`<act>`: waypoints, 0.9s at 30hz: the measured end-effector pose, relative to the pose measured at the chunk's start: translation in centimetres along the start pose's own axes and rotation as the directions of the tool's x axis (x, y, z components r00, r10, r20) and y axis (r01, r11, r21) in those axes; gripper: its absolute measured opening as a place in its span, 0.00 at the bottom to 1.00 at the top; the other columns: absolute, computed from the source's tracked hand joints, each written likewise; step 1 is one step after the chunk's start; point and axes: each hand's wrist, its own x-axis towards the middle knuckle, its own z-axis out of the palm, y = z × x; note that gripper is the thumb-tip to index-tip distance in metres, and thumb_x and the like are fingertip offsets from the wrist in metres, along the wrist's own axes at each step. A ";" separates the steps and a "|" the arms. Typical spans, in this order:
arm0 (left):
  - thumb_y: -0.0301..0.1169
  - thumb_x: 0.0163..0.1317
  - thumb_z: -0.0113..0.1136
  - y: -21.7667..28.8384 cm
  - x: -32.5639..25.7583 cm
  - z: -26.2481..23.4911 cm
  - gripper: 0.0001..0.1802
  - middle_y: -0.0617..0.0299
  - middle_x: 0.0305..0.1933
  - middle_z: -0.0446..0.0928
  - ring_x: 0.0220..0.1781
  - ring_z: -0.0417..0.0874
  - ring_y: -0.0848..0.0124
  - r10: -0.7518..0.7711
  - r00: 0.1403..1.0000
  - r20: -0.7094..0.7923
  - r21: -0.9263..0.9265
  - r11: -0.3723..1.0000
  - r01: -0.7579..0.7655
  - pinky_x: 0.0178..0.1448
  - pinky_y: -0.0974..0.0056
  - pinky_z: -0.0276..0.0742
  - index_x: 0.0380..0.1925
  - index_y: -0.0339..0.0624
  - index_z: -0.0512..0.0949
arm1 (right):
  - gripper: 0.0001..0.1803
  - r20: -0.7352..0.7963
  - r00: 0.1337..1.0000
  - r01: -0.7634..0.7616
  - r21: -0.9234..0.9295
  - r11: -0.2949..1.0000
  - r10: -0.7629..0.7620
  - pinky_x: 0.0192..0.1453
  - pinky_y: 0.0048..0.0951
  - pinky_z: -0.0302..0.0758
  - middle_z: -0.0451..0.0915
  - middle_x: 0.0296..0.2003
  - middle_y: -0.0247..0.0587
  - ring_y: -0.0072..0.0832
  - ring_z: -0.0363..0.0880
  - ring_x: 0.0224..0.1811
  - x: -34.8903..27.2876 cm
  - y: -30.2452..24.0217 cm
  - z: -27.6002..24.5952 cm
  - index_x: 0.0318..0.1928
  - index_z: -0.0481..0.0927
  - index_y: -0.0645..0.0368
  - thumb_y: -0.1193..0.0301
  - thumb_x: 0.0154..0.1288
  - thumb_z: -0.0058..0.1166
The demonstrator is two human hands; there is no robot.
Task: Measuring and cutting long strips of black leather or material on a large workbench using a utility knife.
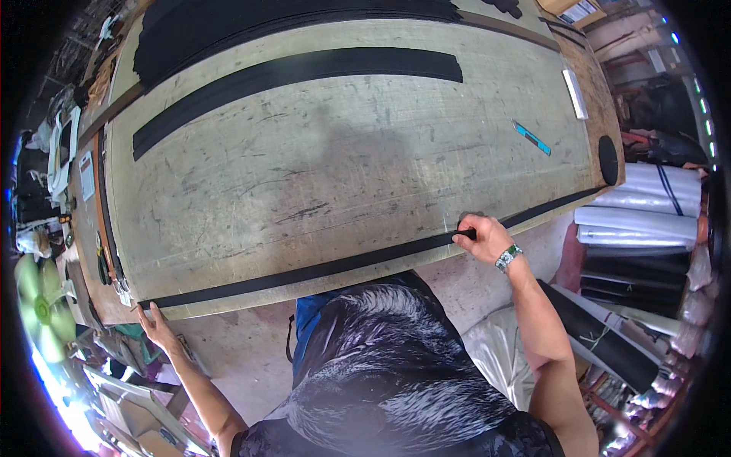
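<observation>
Along the near edge of a big, scuffed worktable (228, 183), a long, narrow black strip (335, 266) runs L to R, w/ the person's hands well apart: the L hand (158, 327) has its fingers at the strip's L end, grip unclear, & the R hand (487, 239), w/ a metal-band watch (508, 258), pinches a short black piece (464, 234) over the strip, can't tell if it's part of it. Farther back lie a wider black strip (304, 73) & black fabric (282, 30), w/ a blue utility knife (531, 139) at R.

A scuffed table (251, 190) bears black strips (320, 270), black cloth (289, 30) and a blue cutter (531, 139).
</observation>
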 end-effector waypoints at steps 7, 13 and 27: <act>0.44 0.68 0.65 -2.5 1.7 -0.2 0.34 0.50 0.74 0.66 0.72 0.67 0.62 -0.076 0.997 0.023 -0.073 0.994 0.077 0.74 0.61 0.62 0.69 0.38 0.70 | 0.16 0.007 1.000 -0.016 -0.064 0.998 0.016 0.45 0.45 0.79 0.86 0.33 0.50 0.48 0.85 0.40 0.3 -0.7 -0.6 0.38 0.83 0.58 0.60 0.57 0.68; 0.45 0.68 0.65 -2.6 1.7 0.2 0.35 0.48 0.74 0.66 0.73 0.67 0.59 0.014 1.000 0.027 -0.039 0.999 -0.013 0.76 0.60 0.60 0.69 0.37 0.70 | 0.15 0.017 0.999 -0.043 -0.082 0.996 0.044 0.44 0.45 0.79 0.85 0.32 0.49 0.47 0.85 0.39 0.2 -1.0 -0.7 0.36 0.84 0.57 0.59 0.56 0.69; 0.56 0.68 0.60 -0.5 0.1 0.5 0.36 0.37 0.77 0.57 0.80 0.54 0.46 0.053 0.998 -0.027 0.149 0.988 -0.048 0.79 0.50 0.52 0.71 0.53 0.70 | 0.17 -0.018 0.992 -0.125 -0.119 0.985 0.123 0.43 0.44 0.79 0.85 0.31 0.47 0.45 0.85 0.37 0.8 -0.9 0.5 0.32 0.84 0.56 0.56 0.51 0.71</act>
